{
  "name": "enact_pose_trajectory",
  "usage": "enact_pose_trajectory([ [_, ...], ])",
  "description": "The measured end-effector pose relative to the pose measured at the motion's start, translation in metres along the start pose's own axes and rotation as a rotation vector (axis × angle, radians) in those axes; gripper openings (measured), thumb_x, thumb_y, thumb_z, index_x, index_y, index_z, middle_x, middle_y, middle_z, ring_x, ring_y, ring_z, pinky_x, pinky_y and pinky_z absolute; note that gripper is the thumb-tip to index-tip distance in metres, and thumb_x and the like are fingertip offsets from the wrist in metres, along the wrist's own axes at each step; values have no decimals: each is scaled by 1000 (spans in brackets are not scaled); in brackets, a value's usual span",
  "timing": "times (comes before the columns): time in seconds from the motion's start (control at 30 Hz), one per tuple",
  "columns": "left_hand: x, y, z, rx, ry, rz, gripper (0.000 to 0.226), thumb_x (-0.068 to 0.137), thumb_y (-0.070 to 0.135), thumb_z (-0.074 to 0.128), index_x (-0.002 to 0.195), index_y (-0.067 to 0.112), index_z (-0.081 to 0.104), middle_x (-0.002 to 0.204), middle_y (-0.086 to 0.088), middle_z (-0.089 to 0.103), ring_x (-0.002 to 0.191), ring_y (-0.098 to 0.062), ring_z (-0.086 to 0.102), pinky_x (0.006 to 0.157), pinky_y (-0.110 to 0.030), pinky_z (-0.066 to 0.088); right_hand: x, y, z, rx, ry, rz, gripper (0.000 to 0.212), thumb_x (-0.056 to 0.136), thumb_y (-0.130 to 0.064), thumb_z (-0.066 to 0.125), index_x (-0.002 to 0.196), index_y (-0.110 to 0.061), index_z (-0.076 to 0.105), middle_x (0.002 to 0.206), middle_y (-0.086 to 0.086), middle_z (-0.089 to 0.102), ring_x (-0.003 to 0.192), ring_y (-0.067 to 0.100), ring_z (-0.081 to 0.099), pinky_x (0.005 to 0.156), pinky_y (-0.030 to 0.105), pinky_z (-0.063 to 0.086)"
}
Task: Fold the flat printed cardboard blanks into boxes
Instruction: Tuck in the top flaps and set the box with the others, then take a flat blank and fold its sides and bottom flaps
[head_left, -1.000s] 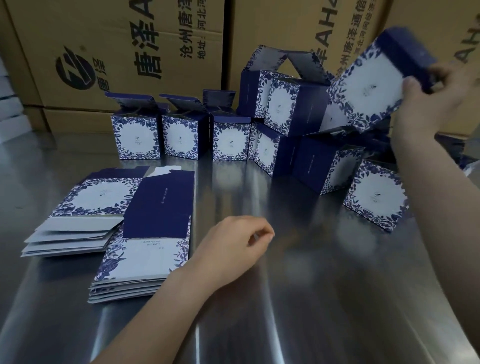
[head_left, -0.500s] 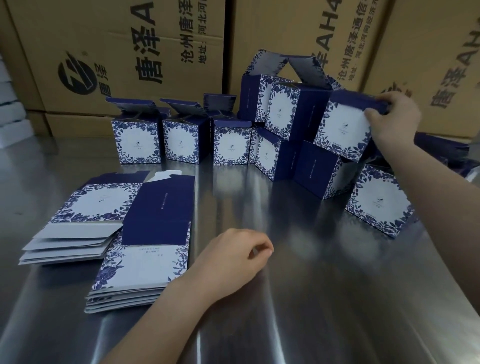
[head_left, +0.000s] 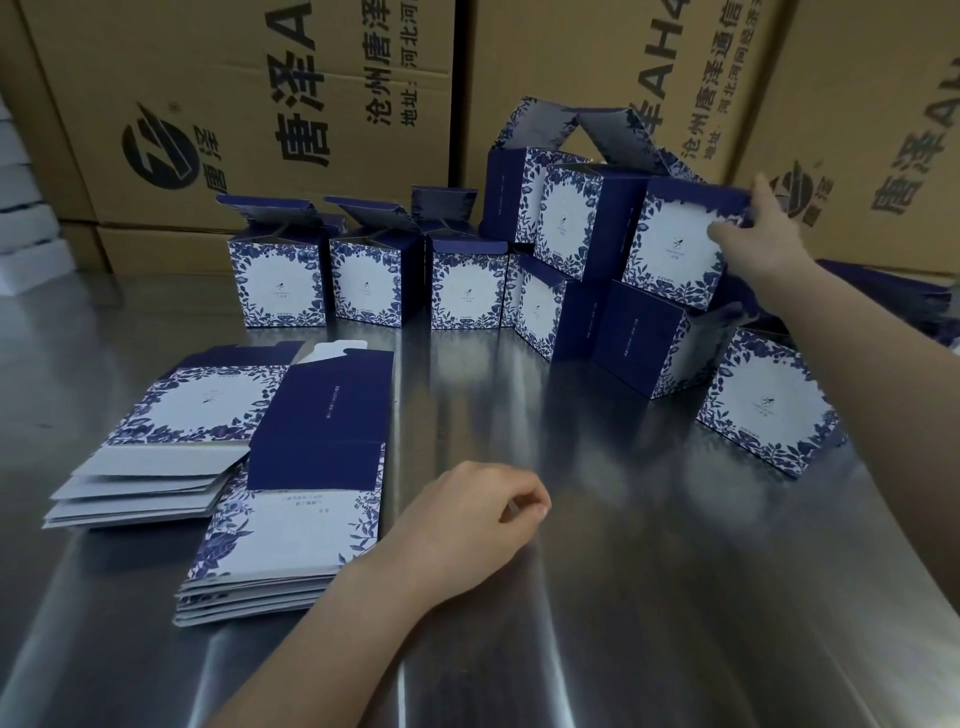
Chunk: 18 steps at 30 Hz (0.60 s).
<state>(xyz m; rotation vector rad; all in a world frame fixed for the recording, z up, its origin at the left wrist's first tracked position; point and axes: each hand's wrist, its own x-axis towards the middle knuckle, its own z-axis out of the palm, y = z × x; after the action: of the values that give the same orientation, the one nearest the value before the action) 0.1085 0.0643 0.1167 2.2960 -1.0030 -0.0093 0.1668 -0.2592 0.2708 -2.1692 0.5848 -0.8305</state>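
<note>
Two stacks of flat blue-and-white floral blanks lie at the left: a near stack (head_left: 291, 525) and a far-left stack (head_left: 171, 447). Several folded boxes stand in a cluster at the back, some stacked two high. My right hand (head_left: 763, 244) holds the top right edge of a folded box (head_left: 670, 249) that sits on the upper row, thumb on its white front face. My left hand (head_left: 478, 519) rests on the steel table (head_left: 623, 597) beside the near stack, fingers loosely curled with nothing in them.
Large brown shipping cartons (head_left: 260, 114) form a wall behind the boxes. One folded box (head_left: 769, 400) stands apart at the right, below my right forearm. More flat dark blue blanks (head_left: 893, 296) lie at the far right edge.
My right hand has brought the folded box down from the air and set it on the upper row of boxes. My left hand has stayed put.
</note>
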Motion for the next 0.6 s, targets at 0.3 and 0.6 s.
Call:
enact_pose_trajectory([
  [0.3, -1, 2, 0, -24, 44, 14, 13, 94, 32, 56, 98, 31, 68, 94, 15, 68, 87, -3, 59, 82, -35, 51, -28, -2, 8, -27, 136, -199, 74, 93, -6, 50, 156, -20, 14, 157, 9, 26, 132, 27, 40, 96, 32, 38],
  [0.6, -1, 0, -27, 139, 672, -59, 17, 85, 7, 66, 99, 13, 74, 105, -3, 72, 98, -31, 63, 85, -43, 49, -126, -19, 65, 239, 9, -289, 39, 83, 2, 48, 112, -22, 60, 102, 4, 67, 93, 16, 61, 91, 32, 49],
])
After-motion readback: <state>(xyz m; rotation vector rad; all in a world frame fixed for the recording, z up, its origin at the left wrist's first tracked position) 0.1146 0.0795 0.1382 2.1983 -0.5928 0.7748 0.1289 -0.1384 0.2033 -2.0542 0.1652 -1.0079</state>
